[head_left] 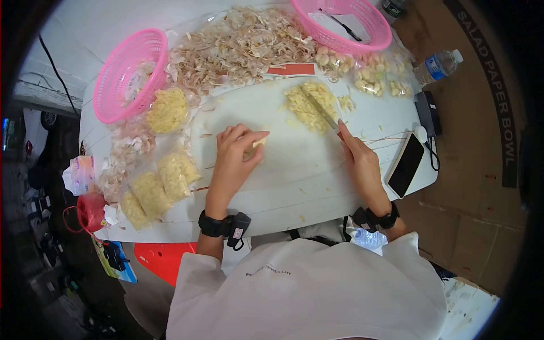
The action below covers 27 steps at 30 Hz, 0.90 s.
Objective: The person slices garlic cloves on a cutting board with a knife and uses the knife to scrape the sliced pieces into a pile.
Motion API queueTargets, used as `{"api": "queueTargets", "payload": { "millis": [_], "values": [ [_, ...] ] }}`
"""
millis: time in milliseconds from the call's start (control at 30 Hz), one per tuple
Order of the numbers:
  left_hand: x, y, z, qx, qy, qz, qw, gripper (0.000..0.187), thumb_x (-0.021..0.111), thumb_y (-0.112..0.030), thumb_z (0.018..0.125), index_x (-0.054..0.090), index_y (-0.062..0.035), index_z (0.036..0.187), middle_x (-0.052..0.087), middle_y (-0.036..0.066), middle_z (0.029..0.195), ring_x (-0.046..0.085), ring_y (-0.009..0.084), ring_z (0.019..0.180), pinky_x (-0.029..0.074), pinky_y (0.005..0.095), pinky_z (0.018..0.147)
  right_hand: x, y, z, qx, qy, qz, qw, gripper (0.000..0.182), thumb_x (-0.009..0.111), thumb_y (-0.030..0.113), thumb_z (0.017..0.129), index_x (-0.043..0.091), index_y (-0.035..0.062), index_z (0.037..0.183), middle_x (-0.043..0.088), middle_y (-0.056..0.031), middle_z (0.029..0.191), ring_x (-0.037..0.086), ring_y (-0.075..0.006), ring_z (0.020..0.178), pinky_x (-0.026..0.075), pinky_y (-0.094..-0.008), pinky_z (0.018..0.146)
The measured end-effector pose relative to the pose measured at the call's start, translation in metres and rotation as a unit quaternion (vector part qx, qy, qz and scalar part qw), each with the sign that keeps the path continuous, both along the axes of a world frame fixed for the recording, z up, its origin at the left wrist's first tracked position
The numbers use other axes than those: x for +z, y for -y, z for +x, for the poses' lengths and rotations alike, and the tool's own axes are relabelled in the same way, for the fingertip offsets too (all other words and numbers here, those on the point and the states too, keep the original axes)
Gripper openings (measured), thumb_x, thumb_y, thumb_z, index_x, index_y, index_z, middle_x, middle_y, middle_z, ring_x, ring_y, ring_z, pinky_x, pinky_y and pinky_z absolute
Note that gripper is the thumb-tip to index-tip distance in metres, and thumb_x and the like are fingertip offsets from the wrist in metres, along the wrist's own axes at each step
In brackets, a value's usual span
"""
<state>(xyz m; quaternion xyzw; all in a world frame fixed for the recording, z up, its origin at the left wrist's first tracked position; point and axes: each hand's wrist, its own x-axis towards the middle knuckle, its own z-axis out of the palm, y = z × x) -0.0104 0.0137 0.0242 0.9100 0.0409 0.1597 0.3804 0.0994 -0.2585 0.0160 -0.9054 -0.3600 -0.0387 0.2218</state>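
Nearly closed, left hand (233, 152) pinches garlic (260, 142), right hand (361, 162) grips knife (321, 109).

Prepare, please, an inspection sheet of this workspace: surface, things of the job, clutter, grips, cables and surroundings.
Surface: white table, small pale bits scattered on it.
Job's things: knife, blade over a chopped pile that looks like garlic.
Clutter: heap of papery skins at the far side; phone near the right edge; two pink baskets.
Grips: left grip pinches a pale piece; right grip holds the knife's handle.
Cables: black cable beside the phone, at the table's right edge.
Surroundings: printed cardboard at the right.
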Motion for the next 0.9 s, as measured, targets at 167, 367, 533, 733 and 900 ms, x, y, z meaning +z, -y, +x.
{"api": "queueTargets", "payload": {
  "millis": [167,367,533,733,900],
  "values": [
    [0.000,0.001,0.000,0.007,0.007,-0.006,1.000,0.027,0.068,-0.003,0.078,0.072,-0.0092,0.104,0.057,0.006,0.091,0.053,0.0255,0.092,0.036,0.0357,0.092,-0.001,-0.005,-0.014,-0.015,0.027,0.040,0.999,0.061,0.062,0.007,0.091,0.046,0.0220,0.148,0.055,-0.0098,0.075,0.057,-0.0287,0.054,0.050,-0.0398,0.051],
    [0.005,0.003,0.001,-0.001,0.003,-0.012,1.000,0.024,0.067,-0.004,0.079,0.067,-0.0082,0.103,0.056,0.006,0.090,0.053,0.0247,0.093,0.036,0.0359,0.093,0.003,-0.014,-0.018,-0.001,0.062,-0.038,0.997,0.062,0.063,0.007,0.090,0.046,0.0216,0.148,0.052,-0.0079,0.074,0.054,-0.0253,0.049,0.049,-0.0372,0.047],
    [0.002,0.002,0.001,0.003,0.009,-0.013,1.000,0.021,0.069,-0.006,0.081,0.063,-0.0088,0.101,0.055,0.004,0.087,0.054,0.0229,0.091,0.036,0.0356,0.092,-0.006,-0.012,-0.014,-0.003,0.053,-0.051,0.997,0.062,0.061,0.006,0.091,0.044,0.0194,0.149,0.053,-0.0095,0.074,0.055,-0.0268,0.050,0.049,-0.0387,0.047],
    [0.001,0.003,0.000,-0.007,0.023,-0.025,0.999,0.020,0.070,-0.006,0.081,0.061,-0.0100,0.098,0.057,0.002,0.088,0.055,0.0218,0.092,0.036,0.0365,0.092,-0.017,-0.010,-0.013,-0.007,0.048,-0.084,0.995,0.063,0.057,0.005,0.091,0.041,0.0176,0.151,0.055,-0.0119,0.077,0.059,-0.0298,0.053,0.050,-0.0403,0.048],
    [-0.002,0.005,0.000,-0.014,0.040,-0.012,0.999,0.020,0.072,-0.008,0.081,0.058,-0.0082,0.095,0.062,0.004,0.091,0.057,0.0238,0.093,0.037,0.0380,0.093,-0.007,-0.010,-0.008,-0.008,0.036,-0.088,0.995,0.063,0.057,0.004,0.092,0.039,0.0185,0.151,0.057,-0.0126,0.079,0.060,-0.0316,0.056,0.051,-0.0418,0.052]
  ]
}}
